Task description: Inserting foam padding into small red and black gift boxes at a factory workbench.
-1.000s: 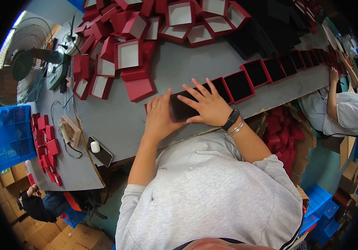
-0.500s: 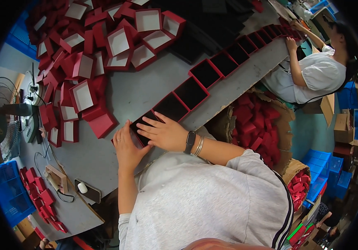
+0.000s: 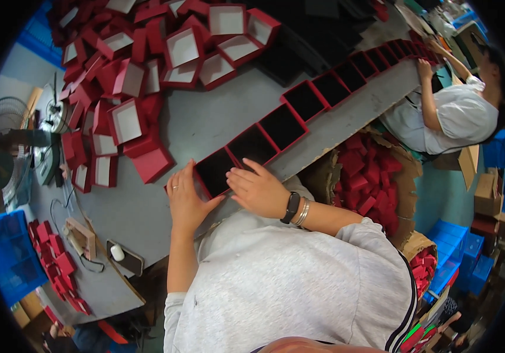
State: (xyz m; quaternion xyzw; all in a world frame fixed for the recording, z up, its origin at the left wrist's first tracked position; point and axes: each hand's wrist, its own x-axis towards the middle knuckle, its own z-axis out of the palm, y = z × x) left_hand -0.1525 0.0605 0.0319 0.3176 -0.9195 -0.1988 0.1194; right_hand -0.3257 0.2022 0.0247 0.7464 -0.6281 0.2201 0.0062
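A row of red boxes with black insides runs diagonally over the grey table. At its near-left end is an open box (image 3: 214,172), with another black-lined box (image 3: 253,146) touching it on the right. My left hand (image 3: 186,203) rests against the outer left side of the end box, fingers up and thumb spread along its near edge. My right hand (image 3: 259,191), open with fingers extended, lies at the near edge of the row, fingertips by the seam between these two boxes. A dark wristband (image 3: 291,207) and bangles circle my right wrist.
A heap of red boxes with white insides (image 3: 183,47) covers the far left of the table (image 3: 205,112). Black sheets (image 3: 323,35) lie behind the row. A torn carton (image 3: 408,176) of red boxes stands at right. Another person (image 3: 452,112) handles the row's far end.
My right hand has slid right and drawn back toward me, uncovering the end box's black inside. My left hand stays at its left side. The whole view has shifted slightly.
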